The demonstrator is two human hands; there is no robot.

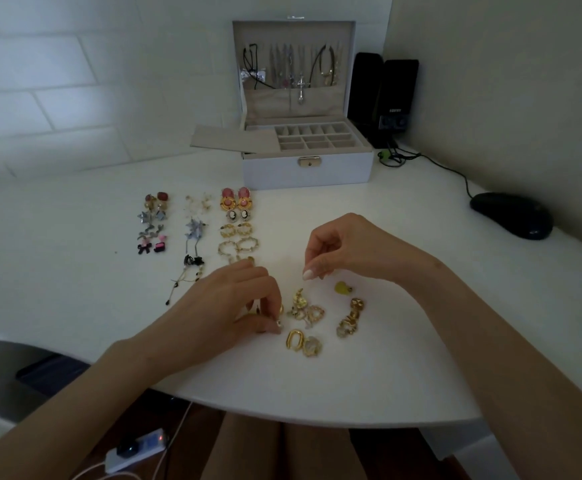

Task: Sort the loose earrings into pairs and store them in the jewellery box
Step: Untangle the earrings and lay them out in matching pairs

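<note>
Three columns of paired earrings [194, 230] at 10 o'clock, one open jewellery box [308, 171] at 12. Left hand [227, 306] pinches one small earring [278, 323]. Right hand [345, 251] fingertips together, contents unclear.

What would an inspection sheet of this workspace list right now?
Surface: white table, rounded front edge.
Job's things: paired earrings in three columns; loose gold earrings between the hands; jewellery box open behind them.
Clutter: mouse, speakers.
Hands: left hand pinches a small earring; right hand fingertips pinched, contents unclear.
Cables: mouse cable; power strip on floor.
Surroundings: tiled wall.
</note>
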